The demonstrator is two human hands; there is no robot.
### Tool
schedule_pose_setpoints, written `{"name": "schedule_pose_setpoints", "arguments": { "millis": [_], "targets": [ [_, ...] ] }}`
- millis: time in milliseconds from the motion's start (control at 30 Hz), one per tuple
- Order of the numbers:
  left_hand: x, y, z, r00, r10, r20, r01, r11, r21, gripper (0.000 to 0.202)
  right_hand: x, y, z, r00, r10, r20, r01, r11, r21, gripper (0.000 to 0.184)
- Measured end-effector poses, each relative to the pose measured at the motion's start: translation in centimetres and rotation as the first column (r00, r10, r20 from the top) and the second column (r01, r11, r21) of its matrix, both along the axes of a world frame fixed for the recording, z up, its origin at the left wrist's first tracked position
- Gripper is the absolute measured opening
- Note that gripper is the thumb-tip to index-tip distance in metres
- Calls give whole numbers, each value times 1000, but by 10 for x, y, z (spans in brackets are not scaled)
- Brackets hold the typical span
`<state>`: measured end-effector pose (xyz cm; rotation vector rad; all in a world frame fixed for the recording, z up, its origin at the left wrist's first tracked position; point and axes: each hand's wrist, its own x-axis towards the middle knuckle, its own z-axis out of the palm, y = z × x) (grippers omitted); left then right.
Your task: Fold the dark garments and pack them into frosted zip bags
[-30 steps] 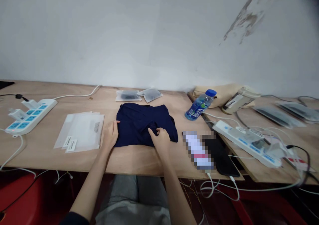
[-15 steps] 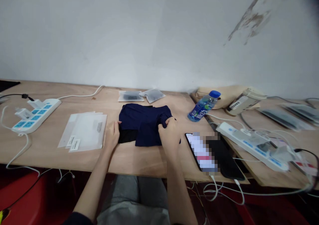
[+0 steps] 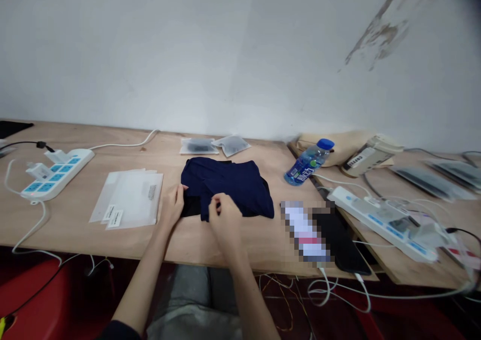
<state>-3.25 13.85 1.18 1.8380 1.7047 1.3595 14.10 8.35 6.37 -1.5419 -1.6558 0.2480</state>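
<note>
Pinching the navy garment (image 3: 236, 183) at its near edge, our right hand (image 3: 225, 220) is closed on the cloth. Our left hand (image 3: 173, 205) rests open against its left side, the garment lying just beyond both.

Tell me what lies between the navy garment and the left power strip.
Between navy garment and power strip: a stack of clear plastic bags, seen in the head view.

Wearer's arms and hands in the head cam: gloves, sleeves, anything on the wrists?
The left hand and right hand are bare: no gloves, rings, watch or wristband visible. Both arms are uncovered up from the wrists. A dark sleeve shows only at the left upper arm, at the bottom edge of the view. No markings on either arm.
</note>
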Motion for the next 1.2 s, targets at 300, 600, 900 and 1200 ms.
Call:
{"name": "schedule_pose_setpoints", "arguments": {
  "millis": [300,600,900,1200],
  "targets": [
    [6,-1,-3,998,-29,-56,28,999,-23,34,37,13,-23,986,111,126,-105,993,-56,32],
    [57,-23,15,984,-19,-174,-12,985,-174,34,38,7,-23,986,116,-121,-123,991,-53,29],
    [63,-28,22,998,55,37,-43,961,-272,19,54,1,-14,984,29,-175,-30,1000,2,24],
    [28,-57,13,964,72,-256,-139,958,-251,24,42,7,-40,953,278,124,-262,956,-134,27]
  ]
}}
